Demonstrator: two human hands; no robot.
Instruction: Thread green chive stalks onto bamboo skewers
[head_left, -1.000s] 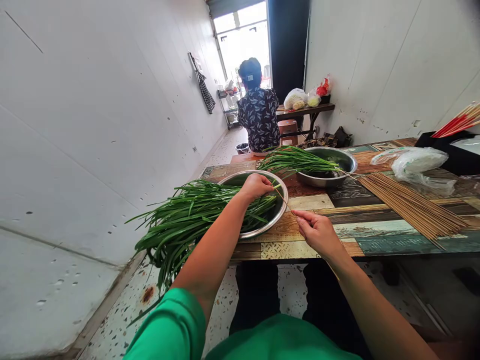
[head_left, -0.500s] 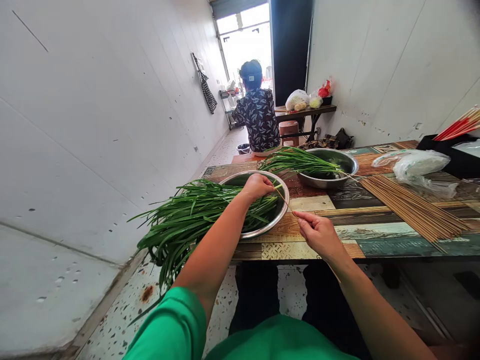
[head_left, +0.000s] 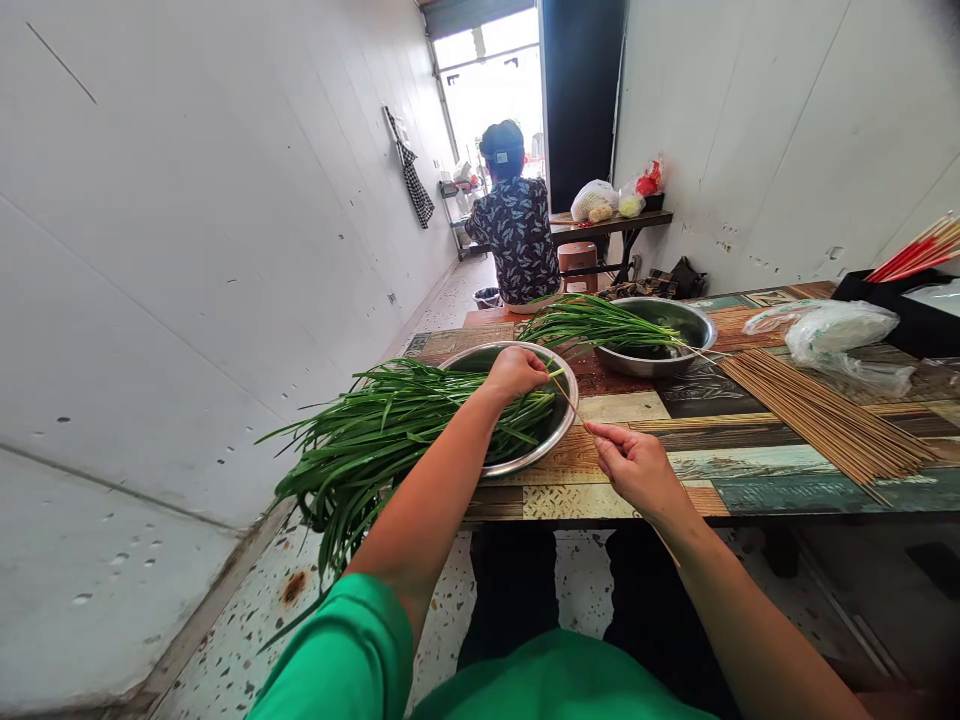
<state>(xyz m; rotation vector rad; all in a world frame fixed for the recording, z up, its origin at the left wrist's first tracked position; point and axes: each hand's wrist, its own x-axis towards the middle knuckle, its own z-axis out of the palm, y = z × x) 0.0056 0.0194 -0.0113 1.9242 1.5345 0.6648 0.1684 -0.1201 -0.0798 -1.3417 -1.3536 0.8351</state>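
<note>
My left hand [head_left: 519, 371] pinches the pale stem ends of some garlic chives above the near metal bowl [head_left: 568, 425]. A thick heap of loose garlic chives [head_left: 390, 415] lies in that bowl and droops over its left side. My right hand [head_left: 637, 468] is closed on a thin wooden skewer [head_left: 571, 404], whose tip reaches the stems at my left fingertips. Whether the tip has pierced them is too small to tell. Behind, a second metal bowl [head_left: 651, 364] carries chives on skewers [head_left: 607, 322]. Many bare skewers [head_left: 821, 415] lie fanned out to the right.
The patchwork-patterned table [head_left: 600, 490] has its front edge just before my legs. A crumpled plastic bag [head_left: 844, 335] and a black box [head_left: 892, 300] with red-tipped sticks are at the right. Beyond the table a person [head_left: 517, 235] sits facing away. A white wall [head_left: 187, 280] runs along the left.
</note>
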